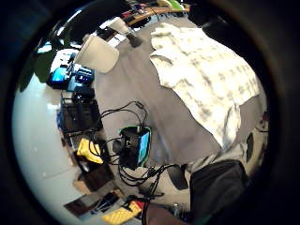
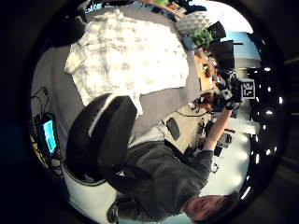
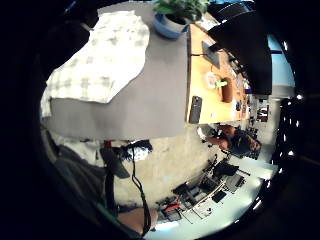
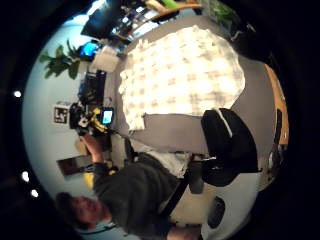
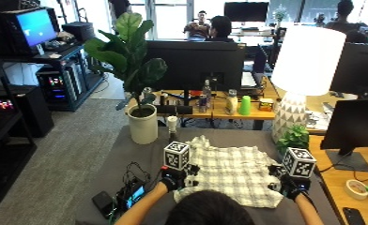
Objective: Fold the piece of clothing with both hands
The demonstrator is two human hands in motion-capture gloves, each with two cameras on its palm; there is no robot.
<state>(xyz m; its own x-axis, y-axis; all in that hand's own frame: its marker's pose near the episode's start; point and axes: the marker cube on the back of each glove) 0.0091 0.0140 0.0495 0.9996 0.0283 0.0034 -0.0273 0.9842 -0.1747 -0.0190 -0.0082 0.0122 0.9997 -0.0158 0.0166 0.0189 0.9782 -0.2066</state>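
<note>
1. Office desks, monitors and a large potted plant (image 5: pixel 131 51) stand behind the grey worktop (image 5: pixel 134 154), where I work from a distance with both gloved hands.

2. On this worktop the piece of clothing (image 5: pixel 234 171), a white and grey checked shirt, lies spread flat and open. In the palm views I see it as one wide sheet (image 2: pixel 128 56), with its near hem close to the edge in front of me.

3. My left hand (image 5: pixel 172 180) is raised beside the left edge of the shirt, and my right hand (image 5: pixel 293 185) is raised beside its right edge. Both seem to hover above the worktop, because each palm camera looks down on the whole garment from some height.

4. About the fingers I cannot tell. In the outside view they are too small and partly hidden, and no palm view shows them clearly. I see no cloth lifted or pinched near either hand.

5. My judgement of progress: the folding is not yet begun, or it is at the very first step. I see no fold line, no doubled layer, and the shirt keeps its full width.

6. What is left is nearly everything: to take the two sides, bring them toward the middle, and then fold the length.

7. Beside my left arm, a small device with a lit screen (image 5: pixel 136 196) and its cables lie on the worktop, apart from the shirt.
</note>
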